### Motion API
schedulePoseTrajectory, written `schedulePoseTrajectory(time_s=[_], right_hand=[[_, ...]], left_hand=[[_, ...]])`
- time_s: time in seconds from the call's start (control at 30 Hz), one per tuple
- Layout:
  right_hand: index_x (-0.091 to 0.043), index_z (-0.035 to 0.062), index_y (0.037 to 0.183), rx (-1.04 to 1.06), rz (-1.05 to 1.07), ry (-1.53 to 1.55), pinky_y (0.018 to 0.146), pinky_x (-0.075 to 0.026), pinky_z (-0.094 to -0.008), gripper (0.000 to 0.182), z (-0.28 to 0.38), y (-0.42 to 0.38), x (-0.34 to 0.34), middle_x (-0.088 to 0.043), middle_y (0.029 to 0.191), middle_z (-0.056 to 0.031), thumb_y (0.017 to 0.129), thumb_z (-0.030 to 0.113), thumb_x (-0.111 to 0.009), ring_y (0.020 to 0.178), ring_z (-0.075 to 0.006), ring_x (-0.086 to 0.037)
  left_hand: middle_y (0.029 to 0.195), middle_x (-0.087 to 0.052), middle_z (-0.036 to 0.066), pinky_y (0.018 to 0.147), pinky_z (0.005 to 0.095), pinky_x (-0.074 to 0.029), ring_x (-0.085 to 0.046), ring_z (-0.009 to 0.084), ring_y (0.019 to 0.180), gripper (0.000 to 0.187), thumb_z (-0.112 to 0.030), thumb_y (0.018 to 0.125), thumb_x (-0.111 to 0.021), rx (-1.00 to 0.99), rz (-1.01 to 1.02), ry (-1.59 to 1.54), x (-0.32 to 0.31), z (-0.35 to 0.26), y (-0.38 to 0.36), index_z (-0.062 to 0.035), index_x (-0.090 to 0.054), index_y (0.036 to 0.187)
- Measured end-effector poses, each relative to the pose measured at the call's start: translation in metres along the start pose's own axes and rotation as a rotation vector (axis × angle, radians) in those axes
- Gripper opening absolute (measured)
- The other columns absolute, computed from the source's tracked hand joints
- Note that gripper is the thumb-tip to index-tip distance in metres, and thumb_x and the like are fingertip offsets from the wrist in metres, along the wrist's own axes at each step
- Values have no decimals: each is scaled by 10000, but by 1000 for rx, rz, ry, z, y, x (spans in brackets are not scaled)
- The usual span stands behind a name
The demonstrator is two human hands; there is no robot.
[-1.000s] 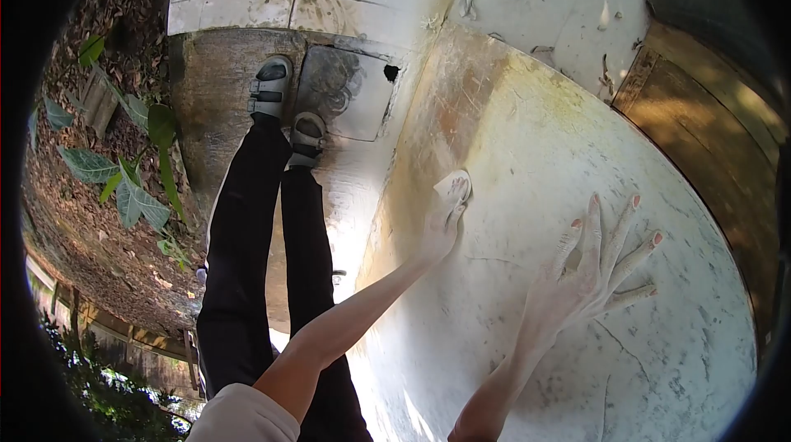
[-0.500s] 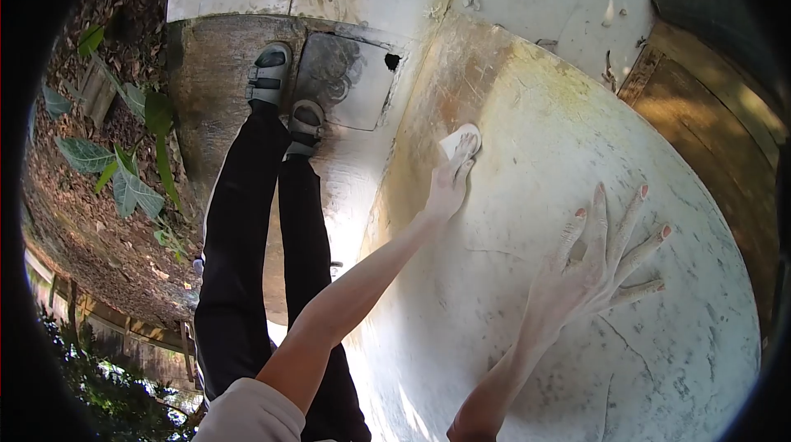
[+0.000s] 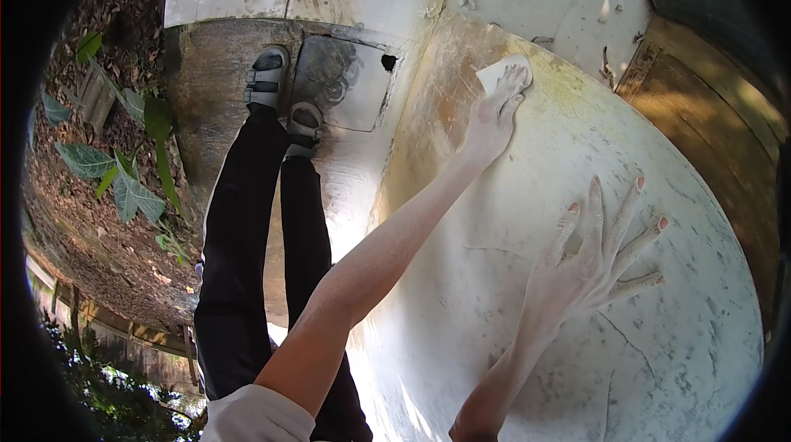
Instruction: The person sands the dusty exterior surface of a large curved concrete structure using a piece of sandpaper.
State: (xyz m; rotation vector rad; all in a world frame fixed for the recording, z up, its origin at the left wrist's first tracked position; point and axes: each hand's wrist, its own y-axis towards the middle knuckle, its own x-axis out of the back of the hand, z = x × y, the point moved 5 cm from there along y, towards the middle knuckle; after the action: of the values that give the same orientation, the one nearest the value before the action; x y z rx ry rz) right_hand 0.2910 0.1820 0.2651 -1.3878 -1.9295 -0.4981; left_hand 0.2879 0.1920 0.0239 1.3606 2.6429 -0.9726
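Note:
My left hand (image 3: 494,116) reaches far up the pale, marbled curved surface (image 3: 461,318), palm down. Its fingers press a flat white pad (image 3: 489,77) against the surface, near a brown and yellow stained patch (image 3: 449,88). What the pad is made of cannot be made out. My right hand (image 3: 589,265) rests on the same surface further right, fingers spread wide, holding nothing. Pale dust coats both hands and forearms.
My legs in black trousers (image 3: 235,261) and grey strapped sandals (image 3: 268,75) stand at left, beside a square floor cover (image 3: 342,84) with a dark hole (image 3: 389,63). Leafy plants (image 3: 132,187) grow at far left. Brown wooden boards (image 3: 700,121) border the right.
My left hand and the white pad have slid up and to the right across the surface, the arm stretching further. My right hand has stayed in place.

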Motion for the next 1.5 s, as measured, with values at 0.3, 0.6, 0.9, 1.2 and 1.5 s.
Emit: schedulePoseTrajectory(time_s=[0.3, 0.6, 0.9, 1.2, 1.5], right_hand=[[-661, 334, 1210, -8, 43, 62, 1150, 17, -619, 308, 6, 3, 9, -391, 1508, 94, 920, 354, -561, 1463, -273, -207], [-654, 308, 1226, 2, 52, 78, 1144, 17, -628, 319, 5, 1, 10, -370, 1523, 79, 915, 299, -583, 1463, -275, -203], [-556, 290, 1346, -72, 94, 165, 1139, 10, -634, 411, -10, 1, 26, -347, 1540, 22, 935, 278, -567, 1450, -262, -248], [-498, 239, 1404, -98, 86, 126, 1144, 18, -608, 429, -20, -7, 38, -327, 1550, -26, 977, 265, -509, 1441, -259, -272], [-506, 206, 1400, -73, 97, 183, 1119, 8, -643, 434, -22, -7, 38, -339, 1544, -56, 967, 225, -514, 1442, -295, -264]], left_hand=[[1437, -448, 187, 1159, 356, -251, -318, 292, 1406, 376, -30, 976, -452, 77, 91, -47, 2, -7, -138, 6, -502, 1347], [1342, -508, 214, 1043, 311, -382, -472, 321, 1289, 355, -108, 967, -501, -150, -95, -25, -11, -24, 28, 28, -519, 1295], [1409, -470, 204, 1156, 382, -266, -348, 342, 1381, 389, -17, 956, -487, -58, 91, -57, -17, -51, -88, 22, -497, 1343], [1417, -452, 209, 1151, 376, -275, -353, 343, 1377, 364, -12, 951, -497, -131, -22, -90, -28, -62, -25, 35, -516, 1312], [1384, -486, 214, 1142, 381, -294, -381, 338, 1359, 364, 31, 925, -498, -166, -13, -62, -27, -59, -31, 31, -538, 1286]])
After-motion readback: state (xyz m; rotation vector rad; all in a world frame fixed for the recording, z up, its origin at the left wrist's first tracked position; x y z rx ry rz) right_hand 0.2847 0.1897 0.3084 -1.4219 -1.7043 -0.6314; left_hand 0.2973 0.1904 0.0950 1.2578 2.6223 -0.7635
